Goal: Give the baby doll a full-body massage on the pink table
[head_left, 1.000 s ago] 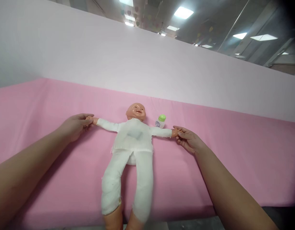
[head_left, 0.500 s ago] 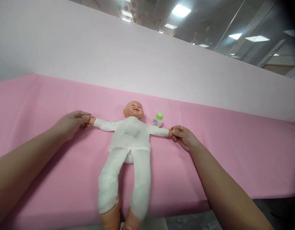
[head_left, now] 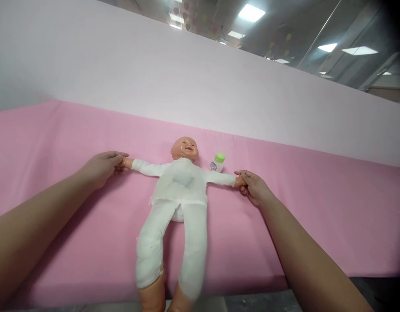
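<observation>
A baby doll with a white cloth body lies on its back, its arms stretched out to both sides. My left hand is closed around the doll's hand on the left. On the other side, the fingers of my right hand pinch the doll's other hand. Just above the doll's right-side arm is a small clear bottle with a green cap and a printed label; neither of my hands touches it. The doll's lower feet are cut off by the bottom of the view.
A pink sheet covers the padded surface under the doll. Behind it rises a pale wall, with glass above reflecting ceiling lights. The front edge drops to a dark floor.
The whole view has shifted slightly, so the doll and bottle appear a little farther right. Both hands keep hold of the doll's hands, its arms still spread.
</observation>
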A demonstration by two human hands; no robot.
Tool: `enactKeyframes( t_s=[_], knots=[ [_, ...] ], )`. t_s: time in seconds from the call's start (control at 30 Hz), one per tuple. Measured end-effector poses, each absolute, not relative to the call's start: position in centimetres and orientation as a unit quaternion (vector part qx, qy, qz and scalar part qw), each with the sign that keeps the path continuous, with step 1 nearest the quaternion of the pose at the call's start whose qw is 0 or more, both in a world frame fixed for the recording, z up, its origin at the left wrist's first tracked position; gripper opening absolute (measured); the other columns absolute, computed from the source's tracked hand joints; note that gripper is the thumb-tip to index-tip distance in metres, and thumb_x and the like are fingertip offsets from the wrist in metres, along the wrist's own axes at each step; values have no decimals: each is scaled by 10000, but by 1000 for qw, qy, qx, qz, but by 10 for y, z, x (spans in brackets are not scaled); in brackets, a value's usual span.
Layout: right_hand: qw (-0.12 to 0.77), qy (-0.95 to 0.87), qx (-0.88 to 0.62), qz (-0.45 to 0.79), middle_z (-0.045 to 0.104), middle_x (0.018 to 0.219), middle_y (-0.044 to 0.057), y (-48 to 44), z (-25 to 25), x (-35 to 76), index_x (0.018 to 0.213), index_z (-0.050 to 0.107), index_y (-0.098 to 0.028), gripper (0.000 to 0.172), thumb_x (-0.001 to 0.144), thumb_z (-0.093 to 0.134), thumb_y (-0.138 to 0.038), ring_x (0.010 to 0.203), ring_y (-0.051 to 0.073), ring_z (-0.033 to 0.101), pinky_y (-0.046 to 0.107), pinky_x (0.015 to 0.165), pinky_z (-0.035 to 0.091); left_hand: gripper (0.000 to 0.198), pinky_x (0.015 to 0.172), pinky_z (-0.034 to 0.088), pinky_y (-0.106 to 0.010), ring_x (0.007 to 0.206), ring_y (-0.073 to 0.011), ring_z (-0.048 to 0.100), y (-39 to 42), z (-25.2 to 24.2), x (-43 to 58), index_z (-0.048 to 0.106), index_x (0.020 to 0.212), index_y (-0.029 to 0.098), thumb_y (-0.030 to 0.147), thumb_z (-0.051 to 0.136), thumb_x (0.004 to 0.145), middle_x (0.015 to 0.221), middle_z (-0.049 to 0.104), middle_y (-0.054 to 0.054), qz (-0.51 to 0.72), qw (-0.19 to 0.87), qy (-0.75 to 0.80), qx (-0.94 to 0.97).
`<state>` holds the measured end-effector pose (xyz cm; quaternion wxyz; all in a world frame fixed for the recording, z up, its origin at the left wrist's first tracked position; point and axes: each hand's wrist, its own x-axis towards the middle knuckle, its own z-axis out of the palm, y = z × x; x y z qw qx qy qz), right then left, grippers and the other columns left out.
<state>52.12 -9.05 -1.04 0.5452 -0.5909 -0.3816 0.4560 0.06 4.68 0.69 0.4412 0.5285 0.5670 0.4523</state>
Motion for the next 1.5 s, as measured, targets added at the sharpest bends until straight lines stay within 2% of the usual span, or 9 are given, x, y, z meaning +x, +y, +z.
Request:
enactKeyframes(
  t_s=[0.1, 0.27, 0.53, 0.77, 0.93, 1.07, 1.2, 1.37, 1.5],
  knots=[
    [548, -375, -566, 489, 663, 801, 22, -93, -8, 525, 1175, 711, -211, 424, 778, 831, -298, 570, 111, 544, 247, 511, 470, 450, 796, 628, -366, 820, -208, 725, 44, 10, 1, 696, 1200, 128, 250, 795, 779, 995, 743, -114, 462, 489, 549, 495],
    [529, -385, -527, 542, 666, 859, 30, -94, -11, 532, 1032, 741, -179, 414, 687, 939, -292, 642, 112, 572, 238, 543, 481, 526, 787, 612, -338, 832, -209, 720, 42, 10, -1, 706, 1143, 143, 252, 888, 661, 981, 750, -89, 454, 525, 524, 494],
    [509, -426, -577, 476, 570, 608, -37, -94, -12, 526, 813, 632, -198, 420, 710, 927, -478, 479, 85, 474, 215, 453, 368, 326, 667, 514, -297, 703, -165, 635, 39, 9, 1, 670, 961, 147, 406, 820, 831, 784, 707, -46, 438, 462, 544, 548],
    [523, -403, -604, 446, 602, 639, 5, -89, -17, 530, 901, 702, -176, 309, 906, 730, -483, 478, 90, 479, 212, 427, 373, 234, 700, 564, -327, 698, -183, 673, 35, 15, 9, 715, 1054, 137, 317, 713, 905, 802, 730, -70, 454, 478, 561, 501],
    [516, -385, -575, 505, 699, 819, 54, -93, -16, 540, 1141, 741, -179, 327, 851, 819, -308, 586, 111, 566, 238, 528, 512, 345, 762, 625, -352, 785, -227, 736, 39, 14, 4, 730, 1091, 117, 230, 774, 768, 910, 756, -117, 447, 515, 551, 481],
    [508, -403, -529, 547, 725, 997, 74, -97, -13, 546, 1160, 758, -183, 424, 768, 905, -249, 747, 137, 648, 250, 671, 580, 468, 775, 633, -328, 822, -233, 745, 43, 10, -1, 744, 1108, 134, 210, 862, 661, 978, 769, -117, 456, 532, 527, 480],
    [482, -436, -532, 542, 697, 855, 37, -98, -12, 545, 1055, 767, -174, 410, 704, 956, -268, 669, 127, 610, 253, 612, 532, 497, 673, 591, -275, 760, -204, 714, 41, 10, -3, 760, 1040, 146, 294, 936, 600, 897, 769, -99, 426, 536, 516, 515],
    [488, -451, -549, 507, 666, 735, 4, -96, -13, 538, 877, 727, -190, 351, 672, 976, -328, 601, 121, 574, 268, 587, 477, 403, 551, 482, -234, 626, -151, 644, 40, 9, -1, 755, 913, 167, 436, 908, 655, 775, 734, -65, 420, 508, 536, 527],
    [511, -440, -559, 484, 646, 704, 6, -93, -16, 533, 845, 728, -180, 366, 691, 951, -425, 581, 113, 537, 269, 567, 440, 421, 577, 499, -264, 641, -175, 661, 42, 7, 0, 772, 1022, 160, 446, 838, 720, 806, 756, -93, 416, 501, 553, 519]
  ],
)
